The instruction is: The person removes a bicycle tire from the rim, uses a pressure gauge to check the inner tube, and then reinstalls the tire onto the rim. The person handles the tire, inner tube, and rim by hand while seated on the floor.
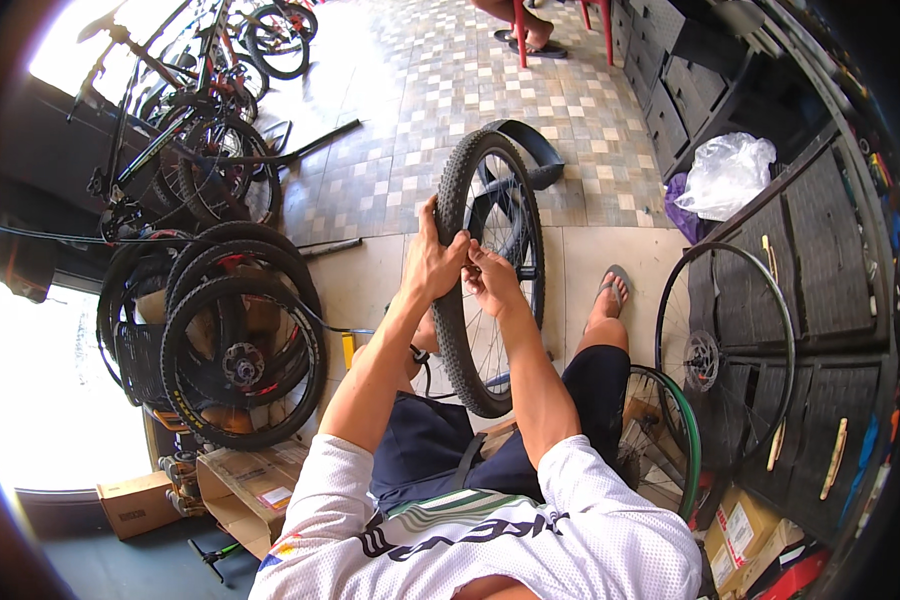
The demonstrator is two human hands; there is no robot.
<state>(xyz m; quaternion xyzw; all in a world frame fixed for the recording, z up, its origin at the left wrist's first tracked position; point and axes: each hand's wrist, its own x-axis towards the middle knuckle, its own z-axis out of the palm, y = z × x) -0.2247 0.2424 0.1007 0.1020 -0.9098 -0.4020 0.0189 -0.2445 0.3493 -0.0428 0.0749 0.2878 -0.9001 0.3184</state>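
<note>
A bicycle wheel with a black knobby tire (457, 335) stands upright between my legs. My left hand (433, 258) is wrapped over the left side of the tire, its thumb pressed near the inner edge. Just to the right of that thumb, my right hand (492, 280) has its fingers curled together at the tire's edge by the rim; whatever they pinch is hidden. Behind the wheel, a flat black rubber band, perhaps an inner tube (542, 152), loops out onto the floor and shows through the spokes.
Several wheels with tires (242, 365) are stacked at the left, with bicycles (205, 130) behind them. A bare wheel (792, 335) leans on dark drawers (835, 240) at the right. Cardboard boxes (255, 480) stand at lower left. Another person's feet (538, 38) show at the far end.
</note>
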